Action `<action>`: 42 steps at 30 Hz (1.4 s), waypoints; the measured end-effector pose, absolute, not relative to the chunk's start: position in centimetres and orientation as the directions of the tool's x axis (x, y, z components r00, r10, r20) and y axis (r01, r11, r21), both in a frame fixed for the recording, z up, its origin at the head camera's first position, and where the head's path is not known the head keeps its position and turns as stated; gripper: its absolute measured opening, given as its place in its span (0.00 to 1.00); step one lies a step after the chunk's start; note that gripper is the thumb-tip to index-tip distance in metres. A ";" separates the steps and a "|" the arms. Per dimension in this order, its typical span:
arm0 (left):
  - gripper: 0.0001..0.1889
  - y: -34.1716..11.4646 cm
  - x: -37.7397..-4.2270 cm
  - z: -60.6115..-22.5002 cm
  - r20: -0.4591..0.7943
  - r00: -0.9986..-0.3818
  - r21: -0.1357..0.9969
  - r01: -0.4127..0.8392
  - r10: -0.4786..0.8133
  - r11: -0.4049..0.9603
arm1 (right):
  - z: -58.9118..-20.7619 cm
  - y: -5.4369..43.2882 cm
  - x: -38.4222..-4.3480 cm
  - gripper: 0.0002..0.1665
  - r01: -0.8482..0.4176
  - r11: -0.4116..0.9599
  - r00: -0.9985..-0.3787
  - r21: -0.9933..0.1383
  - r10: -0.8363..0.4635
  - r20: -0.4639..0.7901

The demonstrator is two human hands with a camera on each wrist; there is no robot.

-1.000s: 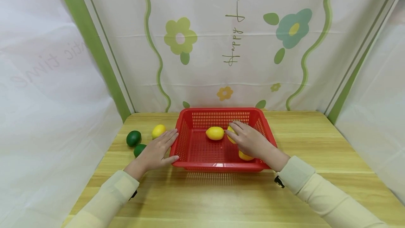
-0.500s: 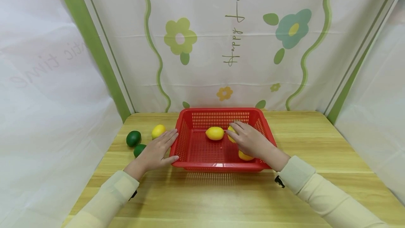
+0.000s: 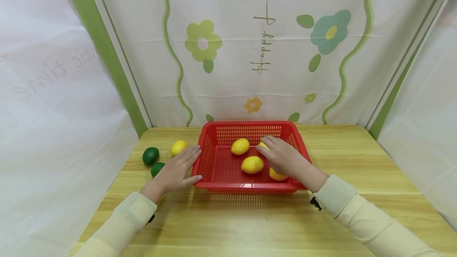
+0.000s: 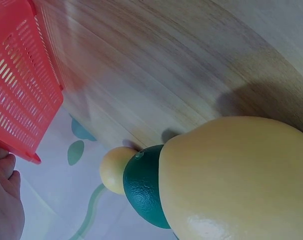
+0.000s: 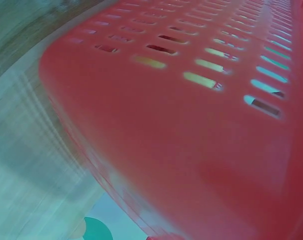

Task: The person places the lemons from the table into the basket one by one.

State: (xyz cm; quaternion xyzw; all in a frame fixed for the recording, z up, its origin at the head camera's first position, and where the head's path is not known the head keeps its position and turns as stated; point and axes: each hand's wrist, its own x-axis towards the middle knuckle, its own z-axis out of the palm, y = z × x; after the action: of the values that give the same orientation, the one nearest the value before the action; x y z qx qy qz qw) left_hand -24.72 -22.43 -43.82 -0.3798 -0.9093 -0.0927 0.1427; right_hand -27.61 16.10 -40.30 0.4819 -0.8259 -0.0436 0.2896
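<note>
A red slotted plastic basket [image 3: 223, 177] stands on the table with several lemons inside. My left hand [image 3: 175, 171] rests fairly straight fingers on its left rim; the left wrist view shows those fingers [image 4: 4, 165] at the rim. My right hand [image 3: 283, 158] reaches into the basket, its fingers bent over a lemon [image 3: 264, 145] that is partly covered; the thumb is hidden. Just left of these fingers lie a lemon [image 3: 240, 146] and, nearer me, another lemon [image 3: 252, 164]. Below the right wrist sits a further lemon [image 3: 277, 175]. The right wrist view shows the basket wall [image 5: 141, 130], no hand.
Left of the basket, a lemon [image 3: 178, 147] and two dark green fruits [image 3: 151, 156] lie on the wooden table [image 3: 232, 229]. A large yellow fruit [image 4: 236, 185] fills much of the left wrist view. A printed curtain [image 3: 228, 82] hangs behind the table.
Another lemon now shows in front of my right fingers, inside the basket. The lemon to its back left has shifted slightly and turned. My left hand has stayed on the rim.
</note>
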 end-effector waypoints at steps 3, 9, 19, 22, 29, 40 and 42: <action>0.43 -22.4 -24.8 -43.8 0.323 -0.678 0.061 0.711 0.660 0.700 | -40.2 16.2 -27.6 0.21 -0.770 0.532 -0.372 0.351 -0.822 0.431; 0.43 -22.4 -24.9 -43.6 0.270 -0.710 0.064 0.688 0.651 0.723 | -40.0 16.3 -27.6 0.20 -0.775 0.522 -0.353 0.357 -0.826 0.440; 0.43 -22.5 -25.0 -43.4 0.241 -0.722 0.039 0.675 0.649 0.736 | -39.6 16.4 -27.4 0.22 -0.772 0.531 -0.363 0.350 -0.819 0.444; 0.43 -22.5 -25.0 -43.3 0.238 -0.722 0.032 0.675 0.650 0.737 | -39.4 16.5 -27.3 0.21 -0.775 0.534 -0.369 0.339 -0.817 0.443; 0.43 -22.5 -25.0 -43.2 0.242 -0.714 0.024 0.681 0.657 0.732 | -38.7 16.8 -26.9 0.20 -0.777 0.544 -0.399 0.317 -0.815 0.419; 0.43 -22.3 -24.7 -42.9 0.223 -0.727 0.037 0.672 0.649 0.740 | -37.5 17.7 -26.4 0.24 -0.791 0.540 -0.386 0.288 -0.805 0.450; 0.43 -22.3 -24.7 -42.9 0.225 -0.724 0.032 0.674 0.652 0.738 | -37.2 18.0 -26.3 0.24 -0.796 0.540 -0.382 0.274 -0.799 0.464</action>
State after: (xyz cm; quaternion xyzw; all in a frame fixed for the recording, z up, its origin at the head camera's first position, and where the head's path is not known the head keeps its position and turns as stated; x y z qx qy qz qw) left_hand -24.71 -22.27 -42.89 -0.3578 -0.9268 -0.0558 0.0998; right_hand -26.29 17.99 -37.23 0.4798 -0.8313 -0.0029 0.2806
